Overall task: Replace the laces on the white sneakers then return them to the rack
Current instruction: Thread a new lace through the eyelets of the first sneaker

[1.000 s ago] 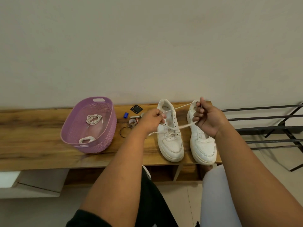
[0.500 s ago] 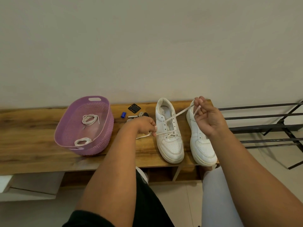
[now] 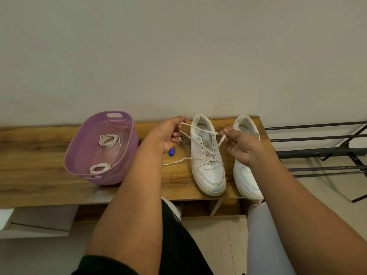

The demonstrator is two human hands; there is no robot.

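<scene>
While the left hand (image 3: 168,133) pinches the lace (image 3: 200,144), the right hand (image 3: 239,143) apparently pinches its other end above the left sneaker (image 3: 208,171).

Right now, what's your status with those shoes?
Left hand and right hand pinching the lace. Left sneaker part-laced. Nothing in the way.

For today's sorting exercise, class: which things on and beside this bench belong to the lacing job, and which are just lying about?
Belong to the job:
left sneaker
right sneaker
lace held by left hand and right hand
two coiled laces in the purple basket
rack

Lying about:
small blue object
wooden bench
</scene>
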